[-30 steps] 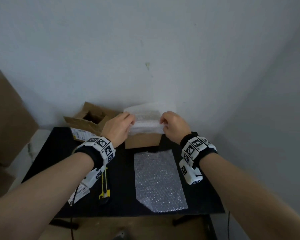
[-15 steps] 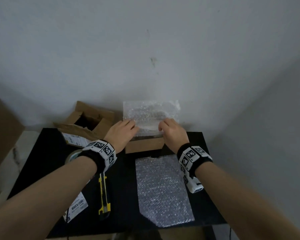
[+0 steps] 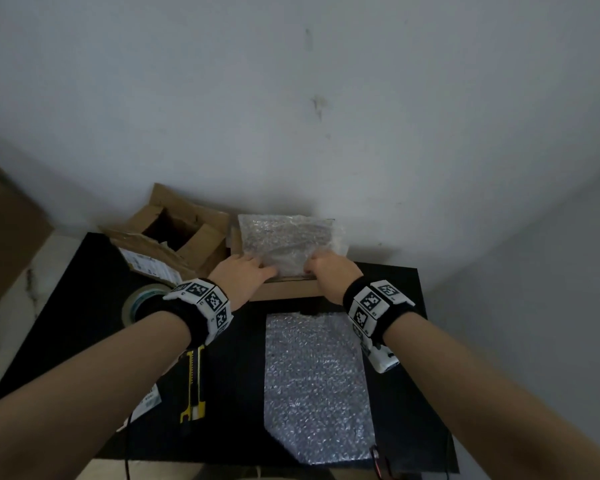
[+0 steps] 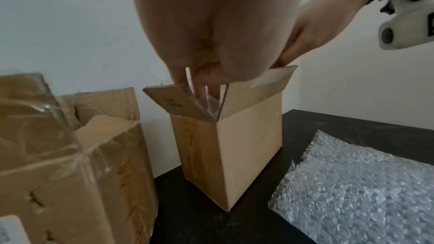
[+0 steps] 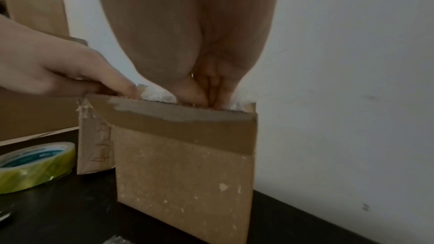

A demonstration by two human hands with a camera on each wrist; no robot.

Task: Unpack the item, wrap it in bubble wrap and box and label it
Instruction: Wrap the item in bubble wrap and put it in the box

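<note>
A bundle wrapped in bubble wrap [image 3: 284,240] stands partly inside a small open cardboard box [image 3: 288,292] at the back of the black table [image 3: 84,323]. Its upper part still shows above the rim. My left hand [image 3: 246,275] pinches the bundle's near left side and my right hand [image 3: 329,271] pinches its near right side. In the left wrist view my left hand [image 4: 204,75] reaches down past the box's [image 4: 246,147] flaps. In the right wrist view my right hand [image 5: 204,92] is sunk into the box [image 5: 183,173] opening with the wrap [image 5: 157,96] around it.
A loose sheet of bubble wrap [image 3: 316,386] lies flat in front of the box. A bigger opened carton [image 3: 174,237] sits at the back left, with a tape roll [image 3: 142,303] beside it. A yellow utility knife [image 3: 194,389] and a paper label [image 3: 146,403] lie near my left forearm. The wall is close behind.
Both hands have lowered the wrapped bundle from above the small box down into its opening. The rest of the table is unchanged.
</note>
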